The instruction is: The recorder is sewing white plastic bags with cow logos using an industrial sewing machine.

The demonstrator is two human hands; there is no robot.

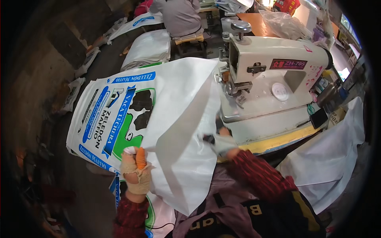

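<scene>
A large white woven sack (186, 103) is spread before me, its printed side with blue bands and a black-and-white cow on green facing up at the left. My left hand (137, 174), wrapped in beige bandage with an orange cover on one finger, is closed on the sack's near edge. At the sack's right side is my right hand (225, 143), in a pale wrap with dark finger coverings. Motion blurs its fingers, so its grip is unclear. Just beyond it stands a white sewing machine (254, 59), with the sack's far right corner close to its needle end.
A stack of white sacks (147, 47) lies beyond the spread sack. A person in grey (180, 18) sits on a stool (190, 39) farther off. White sack material (325, 158) hangs at the right, below the machine table's yellow edge (278, 139). Another printed sack (160, 214) lies near my left forearm.
</scene>
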